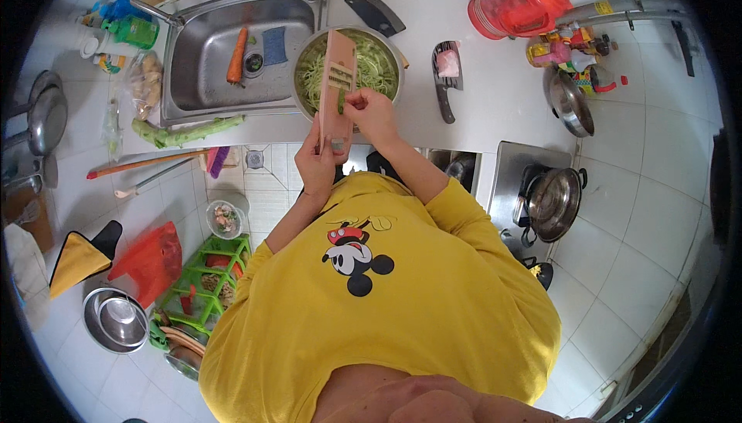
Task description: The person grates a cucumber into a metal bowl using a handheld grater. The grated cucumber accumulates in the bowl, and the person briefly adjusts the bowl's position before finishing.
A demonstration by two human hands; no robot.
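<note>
A pinkish flat grater (332, 118) slants across a metal bowl (401, 83), its far end over the bowl and its near end by the counter edge. My left hand (315, 164) is closed around the near end. Against the grater's face, below the slotted blades, my right hand (372, 116) pinches a small green vegetable piece (341, 101), mostly covered by the fingers. Pale green vegetable shreds (376, 60) fill the bowl on both sides of the grater.
Left of the bowl, a sink (185, 64) holds a carrot (238, 56) and a blue sponge (274, 46). A cleaver (375, 13) lies behind the bowl. Rightward are a knife (445, 102) under a pink-white piece (447, 64) and a red jug (514, 2). Long green peelings (185, 134) lie along the front edge.
</note>
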